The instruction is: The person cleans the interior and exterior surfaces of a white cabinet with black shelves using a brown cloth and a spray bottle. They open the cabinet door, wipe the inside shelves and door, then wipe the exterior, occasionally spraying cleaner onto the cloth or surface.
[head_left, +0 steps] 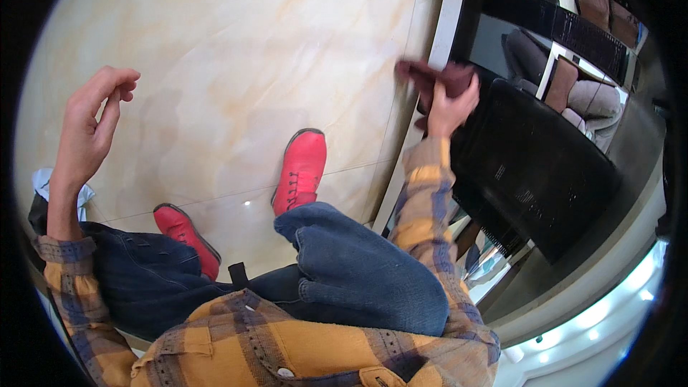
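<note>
My right hand (453,109) is closed around a dark maroon cloth (418,75), which hangs partly loose and is blurred at its left end. The hand is beside a large black panel (534,161) with rounded corners, at the pale edge of a dark glossy unit. Out at the far left, my left hand (93,118) is held up over the floor. Its fingers are loosely bent with the thumb apart, and nothing shows in it.
A pale frame edge (450,11) borders the glossy unit on the right, whose shiny surfaces show reflections. Cream marbled tiles (236,36) cover the floor. My red laced shoes (299,168) stand on it. A white and dark bundle (43,183) lies at the left rim.
</note>
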`<state>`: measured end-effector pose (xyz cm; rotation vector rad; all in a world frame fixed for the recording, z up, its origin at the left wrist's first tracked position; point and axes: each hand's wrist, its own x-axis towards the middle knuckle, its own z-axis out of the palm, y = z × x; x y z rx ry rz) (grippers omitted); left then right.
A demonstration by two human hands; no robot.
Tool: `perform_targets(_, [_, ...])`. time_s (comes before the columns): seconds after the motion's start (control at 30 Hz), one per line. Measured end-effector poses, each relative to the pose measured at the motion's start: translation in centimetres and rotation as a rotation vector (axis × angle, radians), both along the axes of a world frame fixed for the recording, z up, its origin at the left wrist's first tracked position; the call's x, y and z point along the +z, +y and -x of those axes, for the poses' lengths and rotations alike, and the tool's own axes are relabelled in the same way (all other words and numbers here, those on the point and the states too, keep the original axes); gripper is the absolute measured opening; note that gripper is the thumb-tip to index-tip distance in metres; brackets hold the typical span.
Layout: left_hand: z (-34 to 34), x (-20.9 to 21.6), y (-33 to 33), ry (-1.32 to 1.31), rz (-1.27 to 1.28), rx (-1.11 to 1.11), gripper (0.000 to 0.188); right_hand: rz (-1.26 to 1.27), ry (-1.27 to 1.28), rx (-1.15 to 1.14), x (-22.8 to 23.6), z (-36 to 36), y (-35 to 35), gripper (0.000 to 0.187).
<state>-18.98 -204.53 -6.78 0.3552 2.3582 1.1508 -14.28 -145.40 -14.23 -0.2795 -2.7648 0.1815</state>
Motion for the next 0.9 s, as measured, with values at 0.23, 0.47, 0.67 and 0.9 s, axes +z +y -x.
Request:
perform_targets(0.23, [-0.5, -0.5, -1.1, 0.003, 0.098, 0.111, 0.032, -0.292, -0.026, 0.218, -0.3, 26.8, -1.7, 0.084])
perform_targets(0.47, [-2.4, 0.0, -2.5, 0.037, 0.206, 0.139, 0.030, -0.359, -0.064, 0.286, -1.6, 25.1, -1.8, 0.091])
perform_targets(0.67, [-2.7, 1.3, -2.6, 0.046, 0.263, 0.134, 0.029, -0.170, -0.262, 0.132, 1.5, 3.8, -2.8, 0.101])
perform_targets(0.9, [-3.0, 1.0, -2.7, -0.033, 0.272, 0.017, 0.029, -0.149, -0.275, 0.083, 0.0, 12.1, -1.0, 0.096])
